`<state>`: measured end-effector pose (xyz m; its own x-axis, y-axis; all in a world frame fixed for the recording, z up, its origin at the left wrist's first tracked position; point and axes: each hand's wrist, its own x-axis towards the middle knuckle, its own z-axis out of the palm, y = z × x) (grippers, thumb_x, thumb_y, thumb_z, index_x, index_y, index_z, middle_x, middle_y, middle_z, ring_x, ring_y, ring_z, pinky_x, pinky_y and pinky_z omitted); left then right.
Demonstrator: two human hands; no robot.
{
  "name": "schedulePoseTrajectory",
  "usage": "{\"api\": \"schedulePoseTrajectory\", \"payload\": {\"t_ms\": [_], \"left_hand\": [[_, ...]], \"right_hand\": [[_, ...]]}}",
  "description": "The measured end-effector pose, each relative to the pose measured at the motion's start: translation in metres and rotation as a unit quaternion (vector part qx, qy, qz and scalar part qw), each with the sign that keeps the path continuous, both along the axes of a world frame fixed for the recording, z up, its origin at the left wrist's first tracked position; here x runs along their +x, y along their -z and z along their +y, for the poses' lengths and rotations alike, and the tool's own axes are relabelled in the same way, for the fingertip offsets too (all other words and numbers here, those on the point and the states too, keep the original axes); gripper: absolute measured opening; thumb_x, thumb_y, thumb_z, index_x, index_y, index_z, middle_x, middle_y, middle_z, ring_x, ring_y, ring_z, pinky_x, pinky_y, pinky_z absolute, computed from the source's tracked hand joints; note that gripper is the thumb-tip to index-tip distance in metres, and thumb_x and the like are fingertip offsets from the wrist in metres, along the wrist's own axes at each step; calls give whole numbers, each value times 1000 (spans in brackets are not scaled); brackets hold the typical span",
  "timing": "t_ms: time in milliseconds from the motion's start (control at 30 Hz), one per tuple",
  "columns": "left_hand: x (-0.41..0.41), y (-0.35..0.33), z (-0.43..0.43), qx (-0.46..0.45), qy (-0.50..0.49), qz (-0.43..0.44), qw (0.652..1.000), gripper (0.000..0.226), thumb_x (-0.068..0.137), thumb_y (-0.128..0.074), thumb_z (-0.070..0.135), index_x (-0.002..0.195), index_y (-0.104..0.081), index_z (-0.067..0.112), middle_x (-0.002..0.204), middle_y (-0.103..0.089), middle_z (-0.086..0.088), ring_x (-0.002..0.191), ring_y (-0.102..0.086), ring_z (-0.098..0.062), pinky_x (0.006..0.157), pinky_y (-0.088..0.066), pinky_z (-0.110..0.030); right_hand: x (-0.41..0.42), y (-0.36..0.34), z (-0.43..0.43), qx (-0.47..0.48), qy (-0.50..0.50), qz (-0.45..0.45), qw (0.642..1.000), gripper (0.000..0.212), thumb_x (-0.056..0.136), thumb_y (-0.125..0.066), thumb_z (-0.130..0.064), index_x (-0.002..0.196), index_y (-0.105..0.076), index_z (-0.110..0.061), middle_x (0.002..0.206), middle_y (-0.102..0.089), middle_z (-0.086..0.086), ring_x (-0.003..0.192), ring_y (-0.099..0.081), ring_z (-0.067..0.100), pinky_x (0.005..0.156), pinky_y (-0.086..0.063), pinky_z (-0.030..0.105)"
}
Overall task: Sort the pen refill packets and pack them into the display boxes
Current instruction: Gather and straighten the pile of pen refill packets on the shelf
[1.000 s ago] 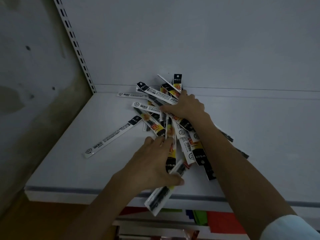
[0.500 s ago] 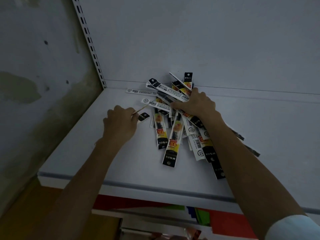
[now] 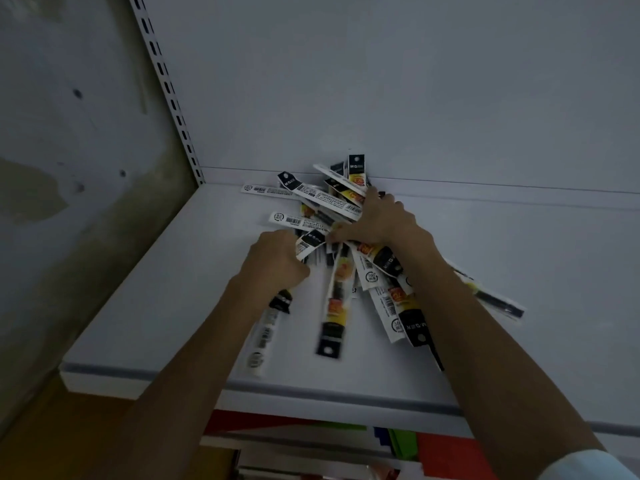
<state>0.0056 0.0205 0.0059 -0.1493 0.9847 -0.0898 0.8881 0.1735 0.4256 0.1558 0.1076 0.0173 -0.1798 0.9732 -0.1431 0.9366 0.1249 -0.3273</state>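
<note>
A loose pile of pen refill packets (image 3: 337,289), long narrow sleeves in white, black and yellow, lies fanned out on a white shelf (image 3: 166,306) against its back wall. My left hand (image 3: 277,259) is closed around a white-and-black packet (image 3: 310,241) at the pile's left side; another blurred white packet (image 3: 265,336) runs under my left forearm. My right hand (image 3: 379,221) rests palm-down on top of the pile, fingers spread over several packets. No display box is in view.
A slotted metal upright (image 3: 166,88) runs along the shelf's left rear corner, beside a stained wall (image 3: 69,168). Under the shelf's front edge (image 3: 311,393), red, green and blue items (image 3: 415,441) sit on a lower level.
My left hand moved right from the bare shelf into the pile and closed on a packet. My right hand stayed pressed on the pile. The camera moved closer.
</note>
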Motion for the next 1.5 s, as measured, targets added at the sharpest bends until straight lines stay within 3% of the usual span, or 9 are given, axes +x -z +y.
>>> {"api": "schedulePoseTrajectory", "payload": {"t_ms": [233,367,567,700,833,1033,1100,1300,1500], "left_hand": [[-59,-1,8,69,-102,82,989,18,90,-48,15,101,-61,9,94,-59,-13,83,-55,-31,68,-41,-33],[-72,-26,23,142,-135,-37,980,20,93,-45,10,105,-57,1,97,-61,-25,91,-58,-43,81,-49,-46],[-34,-79,23,312,16,9,950,6,94,-44,15,93,-49,11,75,-52,-9,66,-50,-27,60,-41,-36],[17,-68,52,265,173,61,947,8,93,-46,19,98,-50,16,81,-47,-3,75,-49,-23,61,-34,-30],[41,-48,68,250,204,73,944,19,94,-46,27,106,-55,15,85,-48,-4,80,-51,-23,61,-32,-29],[74,-31,71,162,287,75,941,64,80,-51,65,132,-50,28,122,-60,1,108,-55,-19,87,-45,-34],[78,-33,71,125,304,16,944,70,76,-50,72,130,-52,26,126,-57,2,111,-54,-17,93,-44,-36],[-9,-52,98,159,155,-83,972,48,88,-53,47,131,-49,26,139,-45,-1,127,-41,-21,100,-30,-35],[-109,8,109,21,1,25,999,48,94,-35,42,124,-57,11,132,-51,-18,120,-45,-37,104,-33,-51]], "right_hand": [[20,-11,12,-22,-77,61,995,89,63,-79,-38,132,-29,-15,111,-52,7,93,-52,23,86,-49,38],[25,-13,17,-22,-118,62,991,90,64,-80,-30,136,-28,-15,115,-52,8,94,-49,21,84,-47,33],[25,-22,11,-45,-187,56,980,90,69,-78,-19,142,-27,-20,129,-50,6,109,-50,20,88,-39,26],[20,-25,-3,-51,-218,80,971,92,61,-84,-33,139,-36,-23,135,-48,-3,113,-47,10,94,-36,24],[66,-44,-19,-39,-117,101,987,111,59,-82,-43,147,-17,-22,154,-16,-8,139,-21,12,109,-16,23],[133,-56,-28,175,85,178,965,41,84,-63,-24,123,-55,-16,129,-54,3,116,-49,12,92,-34,22],[122,-45,-31,239,84,203,946,38,89,-57,-27,125,-52,-17,131,-52,2,121,-47,15,94,-32,23],[86,-11,-40,63,-66,178,980,84,65,-48,-72,141,-24,-44,155,-13,-11,142,-10,9,116,-14,45],[62,8,-28,37,-129,36,990,94,65,-51,-76,143,-9,-46,156,0,-14,144,3,12,112,0,61]]}}
